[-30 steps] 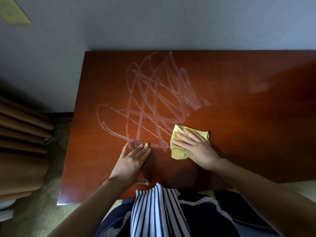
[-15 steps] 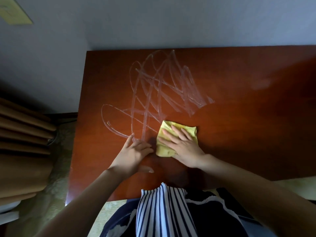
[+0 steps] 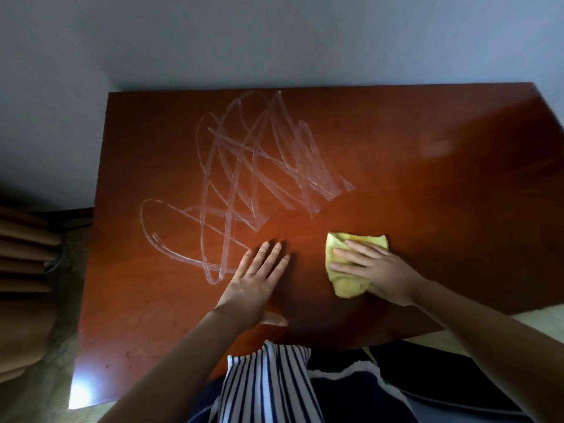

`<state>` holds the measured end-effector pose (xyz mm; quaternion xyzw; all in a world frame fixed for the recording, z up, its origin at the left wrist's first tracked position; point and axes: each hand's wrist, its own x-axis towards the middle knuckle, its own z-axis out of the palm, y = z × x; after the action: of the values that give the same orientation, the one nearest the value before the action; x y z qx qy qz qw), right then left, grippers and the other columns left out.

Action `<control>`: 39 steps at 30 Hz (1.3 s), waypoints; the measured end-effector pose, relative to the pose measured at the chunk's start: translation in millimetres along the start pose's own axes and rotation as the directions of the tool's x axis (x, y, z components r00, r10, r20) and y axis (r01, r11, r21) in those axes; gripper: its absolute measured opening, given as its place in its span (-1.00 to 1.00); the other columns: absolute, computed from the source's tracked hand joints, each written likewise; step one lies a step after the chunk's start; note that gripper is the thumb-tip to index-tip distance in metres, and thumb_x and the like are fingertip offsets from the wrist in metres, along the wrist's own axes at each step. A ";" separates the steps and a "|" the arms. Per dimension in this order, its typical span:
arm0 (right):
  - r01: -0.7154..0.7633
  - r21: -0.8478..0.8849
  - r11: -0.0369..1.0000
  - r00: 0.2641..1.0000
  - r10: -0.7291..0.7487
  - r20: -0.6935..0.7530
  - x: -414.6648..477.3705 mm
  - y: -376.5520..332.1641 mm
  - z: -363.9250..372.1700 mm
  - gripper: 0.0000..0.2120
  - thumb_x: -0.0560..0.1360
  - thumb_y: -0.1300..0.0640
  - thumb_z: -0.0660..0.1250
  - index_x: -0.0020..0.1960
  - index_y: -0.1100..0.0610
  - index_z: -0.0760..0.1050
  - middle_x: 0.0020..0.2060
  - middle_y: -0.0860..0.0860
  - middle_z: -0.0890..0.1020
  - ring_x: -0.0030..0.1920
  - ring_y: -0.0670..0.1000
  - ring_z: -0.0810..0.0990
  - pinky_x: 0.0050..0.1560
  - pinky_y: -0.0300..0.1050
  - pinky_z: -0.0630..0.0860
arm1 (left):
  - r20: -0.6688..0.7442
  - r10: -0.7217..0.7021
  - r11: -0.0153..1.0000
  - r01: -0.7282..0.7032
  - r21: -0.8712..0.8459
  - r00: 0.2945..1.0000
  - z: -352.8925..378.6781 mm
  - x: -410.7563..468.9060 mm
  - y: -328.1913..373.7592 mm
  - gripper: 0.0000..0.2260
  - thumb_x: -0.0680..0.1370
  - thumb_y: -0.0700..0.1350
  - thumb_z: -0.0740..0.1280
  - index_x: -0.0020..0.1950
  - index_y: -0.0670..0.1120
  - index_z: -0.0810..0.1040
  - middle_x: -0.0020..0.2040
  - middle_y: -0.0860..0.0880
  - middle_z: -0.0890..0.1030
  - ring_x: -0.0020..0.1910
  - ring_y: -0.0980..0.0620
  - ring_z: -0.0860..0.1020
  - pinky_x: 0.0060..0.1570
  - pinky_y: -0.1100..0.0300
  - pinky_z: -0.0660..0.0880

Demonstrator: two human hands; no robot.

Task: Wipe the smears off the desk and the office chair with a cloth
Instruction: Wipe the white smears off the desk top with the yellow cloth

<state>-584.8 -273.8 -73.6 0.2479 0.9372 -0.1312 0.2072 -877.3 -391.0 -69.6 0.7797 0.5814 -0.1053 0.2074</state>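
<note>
A reddish-brown wooden desk [image 3: 427, 193] fills the view. White looping smears [image 3: 253, 178] cover its left and middle part. My right hand [image 3: 375, 270] lies flat on a folded yellow cloth [image 3: 345, 282] and presses it on the desk, right of the smears. My left hand [image 3: 259, 279] rests flat on the desk with fingers spread, at the lower edge of the smears. A smear-free patch lies between the two hands. No office chair is in view.
A grey wall [image 3: 274, 41] stands behind the desk. Tan curtain folds [image 3: 24, 248] hang at the left, over a pale floor [image 3: 45, 377]. My striped shirt [image 3: 265, 386] and dark clothes are at the desk's near edge.
My right hand has slid the cloth to the right, away from the smears, leaving a wiped patch. My left hand has flattened and stayed near the same spot.
</note>
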 end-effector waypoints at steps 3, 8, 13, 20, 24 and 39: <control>-0.170 0.036 0.985 0.984 0.171 -0.043 4.8 23.6 -10.3 -0.25 0.55 0.10 0.15 0.43 -0.33 -0.31 0.46 -0.30 -0.25 0.47 -0.15 -0.37 0.48 -0.08 -0.11 | 0.078 -0.037 0.995 0.030 0.096 0.996 -2.4 8.5 6.8 0.08 0.38 0.40 0.26 0.48 -0.08 -0.42 0.42 -0.08 -0.50 0.35 -0.12 -0.52 0.32 -0.13 -0.45; -0.438 0.210 0.874 0.870 0.471 -0.145 38.7 40.7 -28.2 -0.32 0.59 0.10 0.14 0.46 -0.29 -0.22 0.50 -0.27 -0.13 0.50 -0.13 -0.21 0.47 -0.03 -0.02 | 0.141 -0.043 0.998 0.036 0.050 0.989 -12.2 10.0 3.6 0.02 0.38 0.39 0.26 0.54 -0.03 -0.29 0.54 -0.04 -0.33 0.50 -0.08 -0.35 0.38 -0.19 -0.35; -0.673 0.385 0.631 0.656 0.750 -0.082 93.1 45.4 -50.8 -0.46 0.64 -0.01 0.05 0.53 -0.18 -0.12 0.54 -0.13 -0.10 0.53 0.02 -0.17 0.51 0.01 -0.07 | 0.123 -0.063 0.998 0.059 0.034 0.990 -18.6 11.8 2.8 -0.08 0.42 0.38 0.24 0.56 0.06 -0.19 0.57 0.04 -0.22 0.53 0.00 -0.26 0.41 -0.18 -0.30; -0.712 0.590 0.381 0.450 0.893 -0.034 135.0 7.6 -60.8 -0.48 0.61 -0.08 0.07 0.53 -0.18 -0.02 0.54 -0.09 -0.05 0.53 0.09 -0.16 0.48 0.08 -0.16 | 0.071 -0.138 0.990 0.138 -0.009 0.988 -12.5 11.1 6.8 -0.17 0.45 0.37 0.21 0.55 0.16 -0.18 0.56 0.13 -0.22 0.52 0.10 -0.26 0.39 -0.16 -0.36; -0.610 0.369 0.701 0.649 0.709 -0.275 107.7 -13.4 -34.1 -0.38 0.54 -0.03 0.24 0.52 -0.19 0.04 0.53 -0.10 0.08 0.53 0.07 -0.05 0.48 0.07 -0.07 | -0.020 -0.154 0.988 0.153 -0.031 0.988 -14.7 14.0 9.8 -0.31 0.50 0.35 0.10 0.55 0.14 0.01 0.57 0.10 -0.03 0.55 0.07 -0.11 0.38 -0.10 -0.38; 0.076 -0.198 0.977 0.978 -0.112 -0.177 12.2 63.4 -27.1 -0.18 0.20 0.24 0.51 0.41 -0.05 0.37 0.40 -0.06 0.39 0.40 0.09 0.35 0.31 0.06 0.34 | 0.005 -0.114 0.981 0.112 0.161 0.993 -29.4 45.5 2.0 -0.02 0.44 0.40 0.16 0.45 -0.01 -0.47 0.43 -0.03 -0.49 0.39 -0.06 -0.49 0.34 -0.10 -0.43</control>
<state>-570.3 -205.9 -64.4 0.1933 0.9715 -0.0267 0.1345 -864.0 -339.1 -61.4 0.7587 0.6129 -0.1691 0.1418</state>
